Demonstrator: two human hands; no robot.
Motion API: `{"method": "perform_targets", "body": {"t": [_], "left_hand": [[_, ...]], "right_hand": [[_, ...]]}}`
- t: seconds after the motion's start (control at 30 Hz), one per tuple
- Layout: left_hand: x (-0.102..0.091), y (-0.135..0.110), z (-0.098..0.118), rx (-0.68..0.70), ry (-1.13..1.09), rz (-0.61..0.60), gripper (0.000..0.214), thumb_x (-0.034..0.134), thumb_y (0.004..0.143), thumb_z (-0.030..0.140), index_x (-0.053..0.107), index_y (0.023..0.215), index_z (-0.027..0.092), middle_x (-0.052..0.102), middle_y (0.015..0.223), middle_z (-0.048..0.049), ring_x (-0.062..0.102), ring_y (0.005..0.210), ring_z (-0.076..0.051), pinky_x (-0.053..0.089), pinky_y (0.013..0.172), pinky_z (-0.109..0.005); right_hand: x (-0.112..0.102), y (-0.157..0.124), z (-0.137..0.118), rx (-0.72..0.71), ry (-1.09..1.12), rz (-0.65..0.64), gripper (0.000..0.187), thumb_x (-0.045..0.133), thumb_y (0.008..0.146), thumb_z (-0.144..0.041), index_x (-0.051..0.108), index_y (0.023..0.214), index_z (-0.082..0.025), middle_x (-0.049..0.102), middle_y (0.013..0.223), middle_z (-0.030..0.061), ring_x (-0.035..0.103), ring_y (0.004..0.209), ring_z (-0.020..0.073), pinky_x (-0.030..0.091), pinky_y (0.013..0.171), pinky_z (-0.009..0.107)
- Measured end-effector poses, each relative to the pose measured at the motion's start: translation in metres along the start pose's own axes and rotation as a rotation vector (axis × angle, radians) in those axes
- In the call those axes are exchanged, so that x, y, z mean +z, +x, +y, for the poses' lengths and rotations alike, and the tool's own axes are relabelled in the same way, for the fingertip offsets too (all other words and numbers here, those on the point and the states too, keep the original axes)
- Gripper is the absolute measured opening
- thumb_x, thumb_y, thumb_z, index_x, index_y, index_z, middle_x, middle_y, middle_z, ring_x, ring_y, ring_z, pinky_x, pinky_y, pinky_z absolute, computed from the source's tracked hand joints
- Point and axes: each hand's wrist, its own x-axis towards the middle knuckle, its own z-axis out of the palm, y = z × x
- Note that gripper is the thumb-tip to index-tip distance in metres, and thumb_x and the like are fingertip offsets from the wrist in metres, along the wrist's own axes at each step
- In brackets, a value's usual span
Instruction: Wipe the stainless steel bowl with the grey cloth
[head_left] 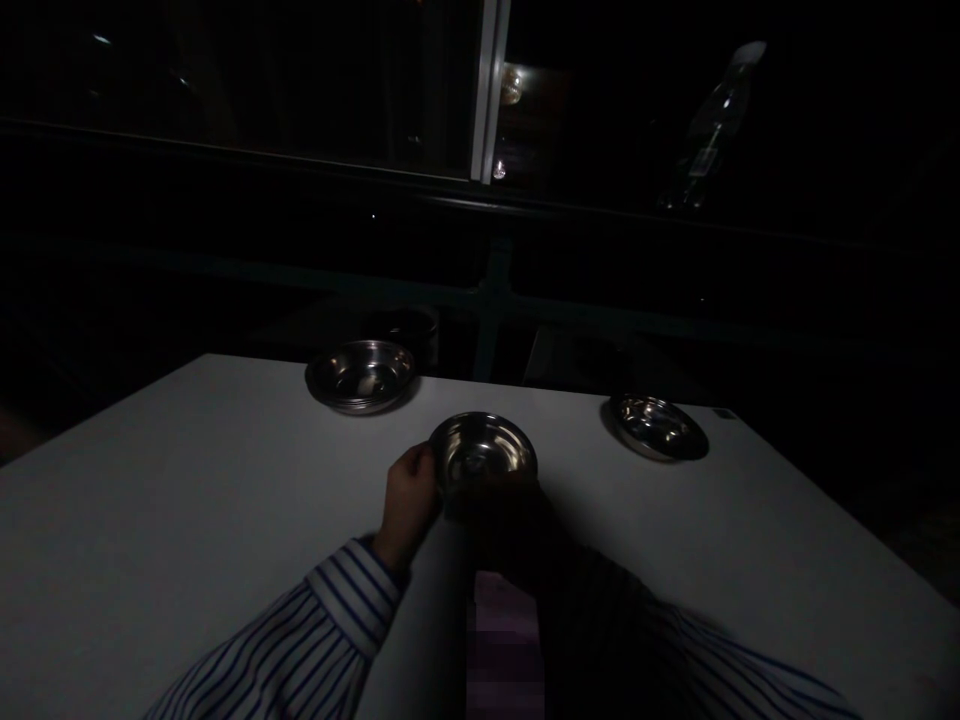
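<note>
Left hand: (409, 500) pinching the left edge of a metal bowl (474, 445), fingers curled.
Right hand: (506, 515) in deep shadow, over the bowl's near side; cannot tell how its fingers are set.
Metal bowl: between the hands, hollow facing up.
Stacked bowls: (361, 378) beyond the left hand, on the white table (225, 480).
Shallow bowl: (660, 428) beyond the right hand, to its right.
Bottle: (709, 135) well past the right hand, dim.
</note>
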Motion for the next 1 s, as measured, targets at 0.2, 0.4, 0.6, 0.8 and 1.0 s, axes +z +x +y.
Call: {"method": "perform_targets", "body": {"t": [0.2, 0.4, 0.6, 0.8, 1.0], "left_hand": [[0.0, 0.0, 0.0, 0.017, 0.006, 0.033, 0.032, 0.048, 0.072, 0.033, 0.067, 0.085, 0.01, 0.071, 0.086, -0.0103, 0.063, 0.08, -0.022, 0.046, 0.073, -0.03], [0.004, -0.004, 0.001, -0.052, -0.1, 0.007, 0.036, 0.049, 0.073, 0.038, 0.067, 0.087, 0.009, 0.07, 0.08, -0.0096, 0.062, 0.07, -0.019, 0.046, 0.063, -0.029], [0.004, -0.002, -0.001, -0.024, -0.055, 0.059, 0.032, 0.052, 0.07, 0.035, 0.067, 0.082, 0.01, 0.07, 0.078, -0.0081, 0.061, 0.076, -0.02, 0.045, 0.069, -0.029], [0.006, -0.001, -0.004, -0.08, -0.171, 0.019, 0.035, 0.056, 0.068, 0.039, 0.067, 0.083, 0.01, 0.068, 0.07, -0.006, 0.058, 0.062, -0.016, 0.044, 0.059, -0.027], [0.008, -0.002, -0.001, -0.074, -0.154, 0.081, 0.032, 0.055, 0.067, 0.036, 0.068, 0.081, 0.01, 0.068, 0.071, -0.0057, 0.058, 0.065, -0.016, 0.044, 0.062, -0.027]], "right_hand": [[-0.008, 0.015, -0.011, 0.035, 0.013, 0.005, 0.02, 0.043, 0.088, -0.015, 0.061, 0.096, -0.015, 0.065, 0.087, 0.006, 0.055, 0.08, 0.0188, 0.043, 0.074, 0.036], [-0.019, -0.006, -0.006, 0.035, 0.002, -0.007, 0.024, 0.043, 0.087, -0.015, 0.059, 0.106, -0.015, 0.061, 0.108, 0.0103, 0.053, 0.099, 0.0236, 0.042, 0.085, 0.042], [-0.014, 0.016, -0.013, 0.027, 0.05, -0.04, 0.02, 0.041, 0.088, -0.014, 0.061, 0.091, -0.014, 0.063, 0.081, 0.0063, 0.055, 0.076, 0.0193, 0.045, 0.07, 0.036], [-0.022, -0.002, -0.008, 0.067, 0.098, -0.01, 0.019, 0.046, 0.087, -0.015, 0.059, 0.1, -0.012, 0.063, 0.093, 0.0096, 0.056, 0.087, 0.0228, 0.042, 0.076, 0.04], [-0.023, 0.004, -0.012, 0.042, 0.077, 0.01, 0.021, 0.043, 0.086, -0.015, 0.061, 0.097, -0.012, 0.064, 0.09, 0.0083, 0.056, 0.084, 0.0226, 0.043, 0.076, 0.04]]}}
